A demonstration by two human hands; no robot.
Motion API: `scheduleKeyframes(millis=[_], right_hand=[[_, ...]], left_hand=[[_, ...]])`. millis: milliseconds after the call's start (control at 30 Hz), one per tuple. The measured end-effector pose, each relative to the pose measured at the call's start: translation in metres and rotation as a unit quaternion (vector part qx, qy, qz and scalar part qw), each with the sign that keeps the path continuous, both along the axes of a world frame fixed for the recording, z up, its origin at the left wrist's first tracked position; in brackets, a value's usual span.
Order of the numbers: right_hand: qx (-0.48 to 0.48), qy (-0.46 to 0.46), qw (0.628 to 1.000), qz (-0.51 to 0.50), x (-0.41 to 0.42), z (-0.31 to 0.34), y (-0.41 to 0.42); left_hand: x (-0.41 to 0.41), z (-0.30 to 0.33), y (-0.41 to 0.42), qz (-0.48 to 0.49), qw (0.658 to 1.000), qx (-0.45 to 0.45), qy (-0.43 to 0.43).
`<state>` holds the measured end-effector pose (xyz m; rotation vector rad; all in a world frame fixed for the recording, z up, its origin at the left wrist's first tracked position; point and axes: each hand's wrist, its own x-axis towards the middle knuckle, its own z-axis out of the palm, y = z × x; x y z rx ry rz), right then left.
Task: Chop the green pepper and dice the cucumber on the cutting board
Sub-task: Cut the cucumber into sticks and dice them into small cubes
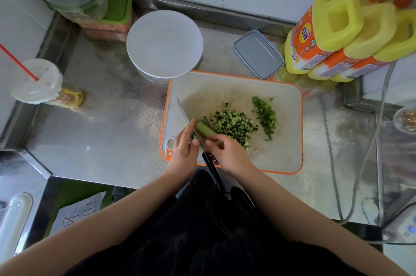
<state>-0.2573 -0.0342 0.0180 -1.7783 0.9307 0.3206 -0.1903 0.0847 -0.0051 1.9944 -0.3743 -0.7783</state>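
An orange-rimmed cutting board (225, 88) lies on the steel counter. A heap of diced cucumber (231, 123) sits at its middle, with a smaller line of chopped green pepper (266, 117) to the right. Uncut cucumber strips (203, 129) lie at the heap's left edge. My right hand (227, 154) pinches their near end with curled fingers. A knife (183, 111) lies slanted, tip toward the far left, its black handle running back between my wrists. My left hand (184, 147) rests on the blade with straight fingers.
A round white-lidded container (164, 43) touches the board's far left corner. A grey lidded box (257, 53) and yellow bottles (337, 34) stand at the back right. A cup with a red straw (36, 80) is far left. Cables (333, 163) run down the right side.
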Motion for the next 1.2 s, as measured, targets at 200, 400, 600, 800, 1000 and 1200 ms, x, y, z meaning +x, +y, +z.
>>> scheduleKeyframes(millis=[200,400,600,800,1000,1200], right_hand=[[0.040,0.092,0.994,0.044,0.026,0.005,-0.011],[0.058,0.123,0.988,0.067,0.036,0.005,-0.017],[-0.018,0.159,0.981,0.109,0.033,-0.009,-0.019],[-0.225,0.112,0.955,0.160,0.022,-0.007,-0.023],[-0.293,0.051,0.944,0.147,0.006,-0.009,-0.025],[-0.185,0.111,0.945,0.246,0.000,0.016,-0.014]], left_hand=[[0.000,-0.004,0.002,-0.015,1.000,-0.012,0.013],[0.001,-0.002,0.001,-0.012,0.999,-0.024,0.033],[0.000,0.006,0.000,-0.012,0.998,-0.024,0.049],[0.001,-0.001,0.002,-0.015,0.999,-0.023,0.020],[0.001,-0.002,0.003,-0.017,0.999,-0.031,0.017],[0.001,0.006,0.000,0.018,0.997,-0.040,0.061]])
